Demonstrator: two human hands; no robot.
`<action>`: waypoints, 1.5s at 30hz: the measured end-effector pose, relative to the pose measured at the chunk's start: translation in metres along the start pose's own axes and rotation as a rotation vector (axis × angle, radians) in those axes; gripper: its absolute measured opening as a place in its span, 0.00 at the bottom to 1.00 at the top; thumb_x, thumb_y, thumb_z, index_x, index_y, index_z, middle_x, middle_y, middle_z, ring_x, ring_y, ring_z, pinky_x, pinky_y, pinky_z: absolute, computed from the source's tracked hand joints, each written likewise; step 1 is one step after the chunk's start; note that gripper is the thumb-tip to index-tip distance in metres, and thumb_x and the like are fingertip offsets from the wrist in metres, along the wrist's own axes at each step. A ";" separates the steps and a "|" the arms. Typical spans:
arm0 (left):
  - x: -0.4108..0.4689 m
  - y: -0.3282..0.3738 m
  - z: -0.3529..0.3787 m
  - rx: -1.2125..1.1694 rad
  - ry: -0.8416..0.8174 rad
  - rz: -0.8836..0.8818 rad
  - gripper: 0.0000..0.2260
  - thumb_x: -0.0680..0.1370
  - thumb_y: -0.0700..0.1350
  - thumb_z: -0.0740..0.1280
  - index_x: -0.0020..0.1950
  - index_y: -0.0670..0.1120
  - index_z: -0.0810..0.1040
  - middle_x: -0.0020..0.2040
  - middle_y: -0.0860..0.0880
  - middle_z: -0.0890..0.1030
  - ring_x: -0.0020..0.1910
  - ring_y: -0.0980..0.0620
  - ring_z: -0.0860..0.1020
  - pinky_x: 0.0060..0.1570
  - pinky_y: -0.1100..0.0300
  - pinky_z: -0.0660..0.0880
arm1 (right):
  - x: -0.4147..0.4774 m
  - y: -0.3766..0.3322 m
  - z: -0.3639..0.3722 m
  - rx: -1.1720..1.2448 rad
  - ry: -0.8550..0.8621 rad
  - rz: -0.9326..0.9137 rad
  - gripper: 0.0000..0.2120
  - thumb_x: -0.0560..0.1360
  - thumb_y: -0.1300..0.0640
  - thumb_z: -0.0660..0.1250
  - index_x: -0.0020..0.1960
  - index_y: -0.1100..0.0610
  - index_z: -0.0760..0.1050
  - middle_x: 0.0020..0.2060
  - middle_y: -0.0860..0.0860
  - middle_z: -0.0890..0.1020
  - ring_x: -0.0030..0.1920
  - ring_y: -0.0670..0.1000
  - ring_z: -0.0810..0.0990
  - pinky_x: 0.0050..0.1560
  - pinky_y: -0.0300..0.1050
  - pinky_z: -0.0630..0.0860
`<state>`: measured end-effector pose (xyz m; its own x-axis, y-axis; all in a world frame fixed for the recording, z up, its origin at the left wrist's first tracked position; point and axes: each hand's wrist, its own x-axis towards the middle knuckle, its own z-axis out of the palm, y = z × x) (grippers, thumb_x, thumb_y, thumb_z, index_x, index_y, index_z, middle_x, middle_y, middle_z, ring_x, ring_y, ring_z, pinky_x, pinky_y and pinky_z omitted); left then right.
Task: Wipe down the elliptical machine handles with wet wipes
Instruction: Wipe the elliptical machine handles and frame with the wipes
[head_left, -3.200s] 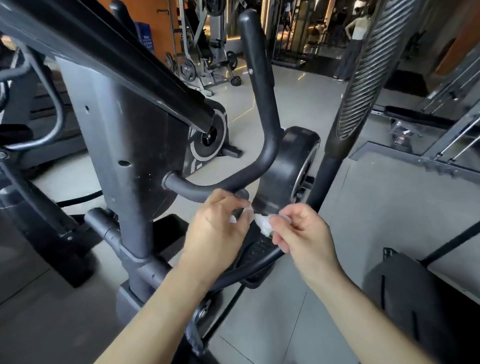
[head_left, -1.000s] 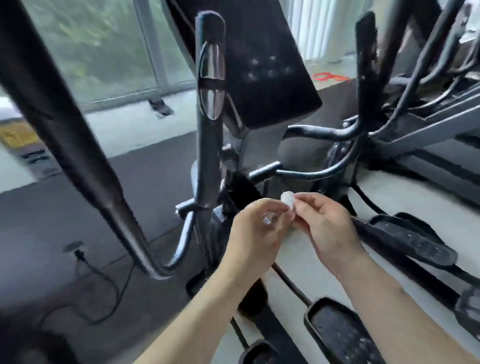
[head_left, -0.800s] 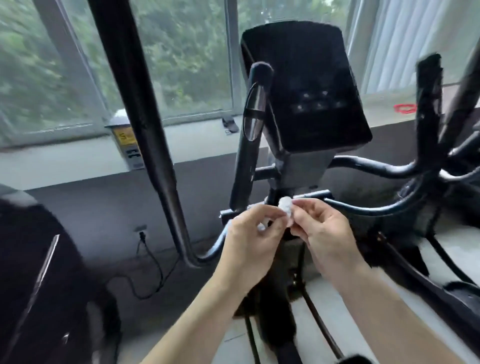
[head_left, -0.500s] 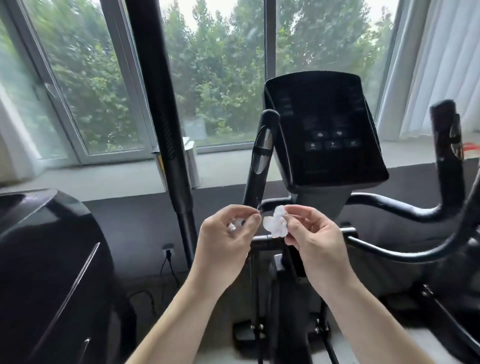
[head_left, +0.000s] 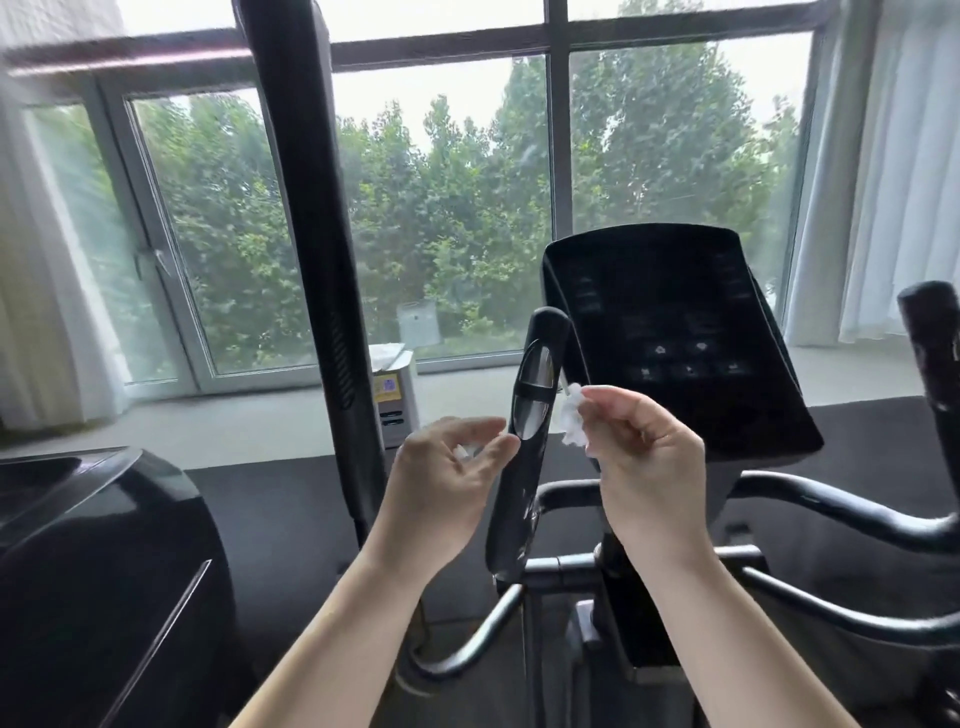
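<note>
Your right hand (head_left: 649, 457) pinches the wet wipe (head_left: 570, 423); your left hand (head_left: 441, 488) is loose. The tiny wad could slip off the handle (head_left: 527, 415)

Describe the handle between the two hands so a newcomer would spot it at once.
Find the black console before the window. Just left of it rises a short upright grip, between the left hand and the right hand pinching the wet wipe. Unlike the tall pole further left, it carries silver sensor plates.
</note>
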<state>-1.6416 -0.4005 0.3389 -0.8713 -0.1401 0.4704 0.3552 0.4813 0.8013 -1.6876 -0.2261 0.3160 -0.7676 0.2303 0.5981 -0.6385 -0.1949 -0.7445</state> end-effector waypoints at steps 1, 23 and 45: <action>0.002 0.000 0.001 0.018 -0.008 0.012 0.12 0.77 0.52 0.73 0.60 0.54 0.84 0.45 0.65 0.81 0.40 0.75 0.79 0.52 0.72 0.76 | 0.005 0.001 0.004 0.015 0.002 -0.023 0.06 0.77 0.68 0.73 0.52 0.60 0.85 0.42 0.48 0.88 0.41 0.44 0.84 0.45 0.35 0.79; 0.012 0.001 -0.003 0.023 -0.028 -0.029 0.13 0.73 0.50 0.76 0.57 0.51 0.85 0.44 0.53 0.87 0.26 0.59 0.79 0.27 0.68 0.74 | -0.030 0.027 -0.004 -0.182 -0.261 -0.194 0.10 0.73 0.69 0.77 0.47 0.56 0.87 0.44 0.47 0.84 0.37 0.51 0.85 0.37 0.41 0.80; 0.015 -0.004 -0.002 -0.041 -0.030 -0.037 0.12 0.70 0.52 0.76 0.52 0.53 0.86 0.30 0.58 0.82 0.26 0.56 0.77 0.26 0.67 0.71 | -0.034 0.037 0.007 -0.065 -0.192 -0.075 0.10 0.77 0.69 0.73 0.47 0.54 0.82 0.39 0.49 0.85 0.38 0.51 0.83 0.40 0.46 0.78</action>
<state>-1.6558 -0.4061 0.3433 -0.8937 -0.1310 0.4291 0.3352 0.4407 0.8327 -1.6852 -0.2477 0.2701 -0.7184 0.0544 0.6935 -0.6942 -0.1209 -0.7096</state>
